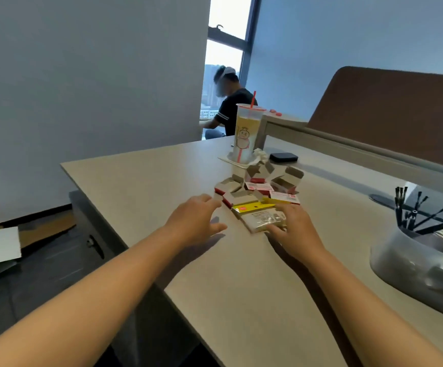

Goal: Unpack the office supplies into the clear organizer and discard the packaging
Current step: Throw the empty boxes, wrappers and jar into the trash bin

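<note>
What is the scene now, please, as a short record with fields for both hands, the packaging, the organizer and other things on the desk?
left hand: left hand open, just over the desk, holding nothing
right hand: right hand rests on the clear packet, fingers on its near edge
packaging: opened red and white boxes piled behind the packet
organizer: clear organizer at the right, with black pens standing in it
other: drink cup with straw, black device behind the pile
</note>
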